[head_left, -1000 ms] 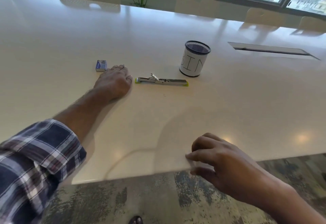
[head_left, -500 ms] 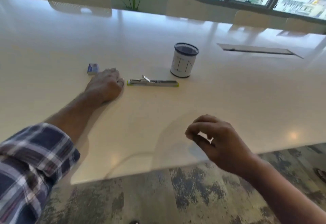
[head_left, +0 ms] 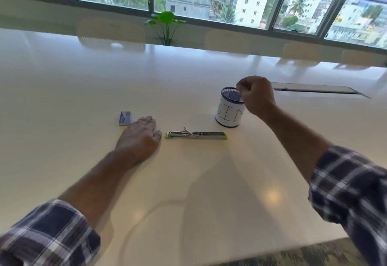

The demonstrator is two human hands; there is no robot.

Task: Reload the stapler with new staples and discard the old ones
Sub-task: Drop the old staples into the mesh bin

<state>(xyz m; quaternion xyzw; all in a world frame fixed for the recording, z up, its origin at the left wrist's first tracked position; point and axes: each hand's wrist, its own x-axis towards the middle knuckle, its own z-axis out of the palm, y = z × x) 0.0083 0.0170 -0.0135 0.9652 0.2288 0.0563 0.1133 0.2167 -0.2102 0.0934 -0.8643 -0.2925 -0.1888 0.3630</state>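
Two hands are shown. The right hand point(head_left: 256, 96) is held over the rim of the mesh cup labelled BIN point(head_left: 230, 108), fingers curled in a pinch; what the grip holds, if anything, cannot be told. The opened stapler point(head_left: 195, 135) lies on the worktop point(head_left: 62, 89), long axis left to right, its green end just beside the flat, relaxed left hand point(head_left: 140, 135), which is the nearer. The staple box point(head_left: 125, 118) sits by the left fingertips. Half a second earlier the right hand was at the near worktop edge.
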